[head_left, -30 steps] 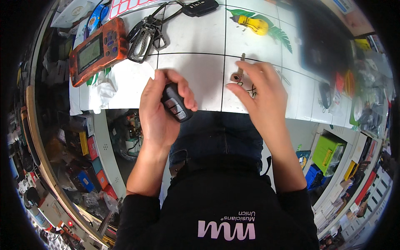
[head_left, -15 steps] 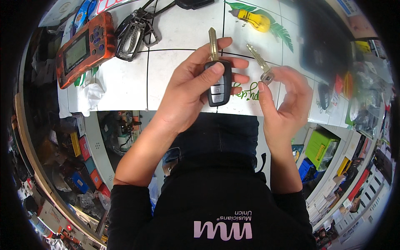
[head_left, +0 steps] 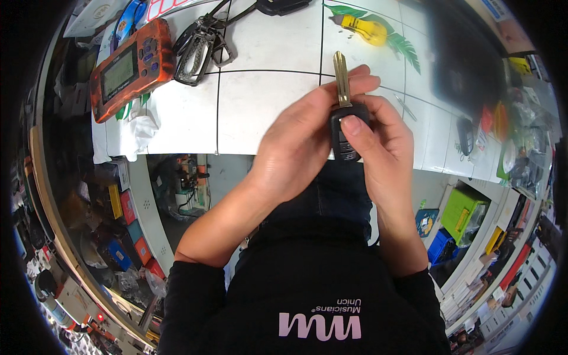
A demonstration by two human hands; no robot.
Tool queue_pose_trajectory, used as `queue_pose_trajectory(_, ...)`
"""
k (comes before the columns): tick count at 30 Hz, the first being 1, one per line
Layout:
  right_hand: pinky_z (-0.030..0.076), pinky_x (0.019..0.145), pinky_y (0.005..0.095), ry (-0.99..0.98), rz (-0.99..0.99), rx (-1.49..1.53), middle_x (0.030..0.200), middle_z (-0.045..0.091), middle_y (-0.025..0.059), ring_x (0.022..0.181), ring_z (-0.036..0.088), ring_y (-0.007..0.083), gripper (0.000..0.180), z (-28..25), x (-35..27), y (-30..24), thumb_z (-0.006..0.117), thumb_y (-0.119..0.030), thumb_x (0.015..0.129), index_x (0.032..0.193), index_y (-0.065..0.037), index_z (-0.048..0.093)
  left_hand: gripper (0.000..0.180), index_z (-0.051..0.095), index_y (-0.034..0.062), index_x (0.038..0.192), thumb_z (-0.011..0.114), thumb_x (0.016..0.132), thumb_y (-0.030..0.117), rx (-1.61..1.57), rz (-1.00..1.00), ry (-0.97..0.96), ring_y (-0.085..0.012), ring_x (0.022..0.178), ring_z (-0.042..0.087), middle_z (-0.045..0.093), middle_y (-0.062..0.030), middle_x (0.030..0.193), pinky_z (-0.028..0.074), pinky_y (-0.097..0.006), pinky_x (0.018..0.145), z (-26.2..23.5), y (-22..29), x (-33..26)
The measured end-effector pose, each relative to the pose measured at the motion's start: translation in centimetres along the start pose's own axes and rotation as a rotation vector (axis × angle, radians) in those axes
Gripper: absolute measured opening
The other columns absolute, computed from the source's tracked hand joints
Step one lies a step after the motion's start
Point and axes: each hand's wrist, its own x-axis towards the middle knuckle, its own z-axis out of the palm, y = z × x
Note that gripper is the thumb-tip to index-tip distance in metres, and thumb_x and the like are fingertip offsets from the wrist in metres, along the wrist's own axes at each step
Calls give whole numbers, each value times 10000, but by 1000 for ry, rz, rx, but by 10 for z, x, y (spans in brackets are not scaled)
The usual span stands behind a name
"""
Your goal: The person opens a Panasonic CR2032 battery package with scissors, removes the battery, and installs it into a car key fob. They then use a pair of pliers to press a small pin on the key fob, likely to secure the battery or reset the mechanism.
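Note:
My right hand point(head_left: 387, 139) grips a black car key fob point(head_left: 345, 149) with its thumb across the front. The fob's long metal blade is folded out and points away from me. My left hand point(head_left: 293, 136) lies close against the fob's left side. Its fingers are stretched out behind the blade, and its thumb is hidden. Both hands are at the near edge of the white table. A thin, silvery, narrow piece point(head_left: 405, 107) lies just beyond my right hand; its kind is too small to tell. The small plain key is not visible.
On the left sits an orange handheld device point(head_left: 133, 70) with a screen, beside a bunch of dark key covers point(head_left: 201, 50). A yellow bulb-shaped bottle point(head_left: 368, 31) lies at the back. Another black key fob point(head_left: 465, 136) is at the right; a green box point(head_left: 463, 214) stands on shelving below.
The car key has passed from my left hand to my right, moving right. My hands have come together. The small key, earlier in my right fingers, is out of sight.

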Motion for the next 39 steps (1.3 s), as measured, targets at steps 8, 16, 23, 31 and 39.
queue_pose_trajectory(8, 359, 423, 206, -24, 22, -2, 833, 546, 137, 549, 450, 97, 321, -10, -15, -14, 576, -127, 832, 1068, 67, 478, 180, 560, -33, 1021, 511, 891, 82, 480, 305, -92, -128, 881, 556, 595, -113, 1022, 433, -282, 846, -14, 19, 4)
queue_pose_trajectory(16, 356, 492, 176, 122, -20, 322, 726, 523, 11, 594, 465, 42, 245, -1, -19, -17, 597, -116, 847, 1043, 13, 525, 179, 539, -53, 1000, 540, 821, -45, 591, 587, 48, -160, 907, 539, 565, -103, 969, 416, -288, 855, 0, 6, -5)
queue_pose_trajectory(23, 417, 703, 203, 157, -84, 171, 936, 562, 82, 839, 510, 93, 348, 5, -23, -20, 544, -186, 870, 1148, 18, 496, 153, 594, -40, 957, 556, 808, -38, 912, 733, 164, -152, 870, 544, 562, -97, 944, 435, -260, 807, 3, 7, -4)
queue_pose_trajectory(31, 439, 708, 201, 72, -96, 188, 960, 574, 68, 859, 522, 77, 320, 12, -19, -21, 531, -137, 891, 1176, 5, 505, 161, 598, -46, 945, 555, 791, -65, 207, 358, 226, -132, 857, 566, 610, -82, 912, 447, -247, 804, 3, 19, 2)
queue_pose_trajectory(39, 425, 745, 186, 169, -39, 255, 958, 595, 50, 830, 528, 68, 310, 24, -5, -13, 627, -47, 829, 1121, 4, 538, 300, 602, 11, 1008, 668, 735, 119, 1386, 839, 178, -299, 965, 549, 553, -151, 1115, 447, -340, 813, -11, 25, -7)
